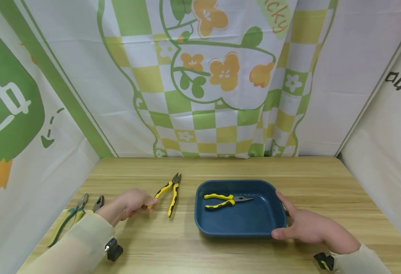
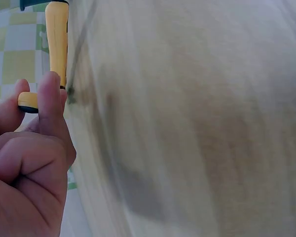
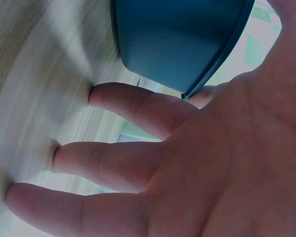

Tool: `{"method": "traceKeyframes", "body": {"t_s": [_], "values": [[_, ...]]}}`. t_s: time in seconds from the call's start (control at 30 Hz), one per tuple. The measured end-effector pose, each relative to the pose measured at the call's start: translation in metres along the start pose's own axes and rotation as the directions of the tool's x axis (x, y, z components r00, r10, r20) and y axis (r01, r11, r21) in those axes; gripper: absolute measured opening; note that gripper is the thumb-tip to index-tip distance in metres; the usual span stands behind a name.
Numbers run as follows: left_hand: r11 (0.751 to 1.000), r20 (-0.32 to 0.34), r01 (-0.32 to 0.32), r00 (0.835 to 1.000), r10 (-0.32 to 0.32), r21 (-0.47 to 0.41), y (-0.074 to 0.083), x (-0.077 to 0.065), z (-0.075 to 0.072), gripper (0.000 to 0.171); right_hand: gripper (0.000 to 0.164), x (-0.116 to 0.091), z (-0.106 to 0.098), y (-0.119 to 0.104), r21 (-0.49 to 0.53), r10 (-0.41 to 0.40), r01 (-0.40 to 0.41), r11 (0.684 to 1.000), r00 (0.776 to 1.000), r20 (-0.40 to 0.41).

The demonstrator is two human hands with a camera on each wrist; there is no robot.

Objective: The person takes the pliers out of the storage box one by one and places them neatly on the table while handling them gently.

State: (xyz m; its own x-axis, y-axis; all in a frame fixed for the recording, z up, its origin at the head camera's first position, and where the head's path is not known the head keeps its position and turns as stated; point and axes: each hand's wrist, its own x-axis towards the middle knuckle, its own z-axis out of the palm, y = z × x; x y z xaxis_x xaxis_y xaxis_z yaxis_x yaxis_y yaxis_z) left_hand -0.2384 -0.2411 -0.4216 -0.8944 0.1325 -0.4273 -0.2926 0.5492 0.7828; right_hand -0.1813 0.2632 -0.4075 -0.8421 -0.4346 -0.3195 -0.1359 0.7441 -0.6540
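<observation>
My left hand pinches one handle of yellow-and-black pliers between thumb and fingers. The pliers' jaws point toward the back of the table, and the handles are spread. In the left wrist view, a yellow handle end shows between the fingertips. Long-nose pliers with yellow-and-black handles lie inside a dark blue rectangular tray. At the tray's right end rests my right hand, thumb and index finger at the rim. Its other fingers stretch out straight, tips touching the table in the right wrist view.
Green-handled pliers lie on the wooden table at the left. Beside them is another pair of pliers, partly hidden by the left forearm. A patterned curtain hangs behind the table, with printed cloth at both sides.
</observation>
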Motion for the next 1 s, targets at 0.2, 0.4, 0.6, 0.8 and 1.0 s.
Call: {"method": "traceKeyframes", "body": {"t_s": [0.2, 0.4, 0.6, 0.8, 1.0], "values": [[0.999, -0.037, -0.001, 0.999, 0.002, 0.036, -0.005, -0.003, 0.003, 0.022, 0.122, 0.001, 0.000, 0.001, 0.000, 0.002, -0.002, 1.000, 1.000, 0.003], [0.987, -0.037, -0.037, 0.998, 0.043, 0.155, -0.005, -0.006, 0.008, 0.021, 0.123, 0.001, -0.001, 0.003, -0.010, -0.030, 0.030, 0.999, 1.000, 0.002], [0.943, -0.039, -0.086, 0.994, 0.104, 0.322, 0.000, -0.010, 0.017, 0.025, 0.122, 0.001, 0.000, 0.002, -0.007, -0.015, 0.015, 1.000, 1.000, -0.004], [0.828, -0.062, -0.091, 0.987, 0.150, 0.553, 0.010, -0.014, 0.027, 0.035, 0.122, 0.000, 0.000, 0.001, -0.001, -0.004, 0.004, 1.000, 1.000, -0.004], [0.719, -0.109, -0.053, 0.978, 0.177, 0.693, 0.022, -0.013, 0.036, 0.038, 0.121, 0.000, -0.001, 0.001, 0.021, 0.014, -0.015, 1.000, 1.000, 0.010]]}}
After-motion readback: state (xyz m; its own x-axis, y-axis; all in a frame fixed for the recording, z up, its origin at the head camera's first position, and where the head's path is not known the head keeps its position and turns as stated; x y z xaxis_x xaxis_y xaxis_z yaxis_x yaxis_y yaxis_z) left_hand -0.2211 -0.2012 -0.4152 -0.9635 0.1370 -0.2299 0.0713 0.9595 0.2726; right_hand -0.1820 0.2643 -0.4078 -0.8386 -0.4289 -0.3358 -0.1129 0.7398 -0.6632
